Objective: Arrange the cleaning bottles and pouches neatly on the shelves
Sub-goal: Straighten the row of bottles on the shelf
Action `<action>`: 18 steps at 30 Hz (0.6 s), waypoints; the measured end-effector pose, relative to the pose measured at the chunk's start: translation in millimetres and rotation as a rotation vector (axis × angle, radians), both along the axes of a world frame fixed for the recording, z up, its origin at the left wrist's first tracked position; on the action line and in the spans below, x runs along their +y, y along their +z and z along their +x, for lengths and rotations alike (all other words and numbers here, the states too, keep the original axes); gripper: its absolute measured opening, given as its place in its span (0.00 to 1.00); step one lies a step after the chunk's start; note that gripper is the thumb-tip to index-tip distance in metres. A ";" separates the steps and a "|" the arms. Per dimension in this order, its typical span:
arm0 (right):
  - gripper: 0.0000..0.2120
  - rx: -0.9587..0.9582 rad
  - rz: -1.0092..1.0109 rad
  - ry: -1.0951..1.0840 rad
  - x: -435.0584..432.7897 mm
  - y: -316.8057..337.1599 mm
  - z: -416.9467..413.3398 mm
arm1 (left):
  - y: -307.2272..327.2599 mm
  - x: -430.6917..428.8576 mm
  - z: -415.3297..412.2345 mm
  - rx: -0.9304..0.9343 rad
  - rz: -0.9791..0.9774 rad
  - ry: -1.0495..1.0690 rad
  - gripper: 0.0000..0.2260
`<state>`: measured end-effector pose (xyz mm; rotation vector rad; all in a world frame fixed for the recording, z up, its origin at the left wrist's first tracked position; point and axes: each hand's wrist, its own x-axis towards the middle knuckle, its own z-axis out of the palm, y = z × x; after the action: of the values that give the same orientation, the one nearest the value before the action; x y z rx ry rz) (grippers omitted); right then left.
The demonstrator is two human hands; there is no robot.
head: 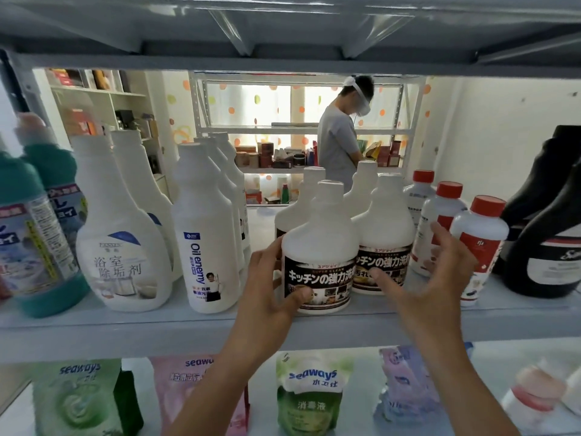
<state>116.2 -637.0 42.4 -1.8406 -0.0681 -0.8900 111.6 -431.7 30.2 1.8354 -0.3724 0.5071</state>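
Left hand grips the front black-labelled bottle, upright on the middle shelf (near its front edge). Right hand, fingers spread, is held before the twin bottle.

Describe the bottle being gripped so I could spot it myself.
On the middle shelf, find the central cluster of white bottles with black labels. It is the front-left bottle, nearest the shelf edge. Unlike its twin to the right, the left hand grips it.
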 end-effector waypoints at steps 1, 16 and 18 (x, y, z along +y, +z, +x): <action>0.45 0.043 -0.005 0.034 -4.0 1.6 3.6 | -0.3 0.1 1.0 0.004 0.000 0.006 0.29; 0.43 0.252 0.072 0.252 -17.4 1.7 24.6 | 10.1 -7.0 30.9 0.066 0.025 0.179 0.30; 0.43 0.257 0.064 0.247 -17.4 3.1 23.5 | 9.2 -7.7 35.7 0.073 0.032 0.190 0.29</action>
<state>139.7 -654.5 45.5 -1.8251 -0.1022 -0.4758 147.2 -439.4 39.3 1.9250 -0.1578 0.5651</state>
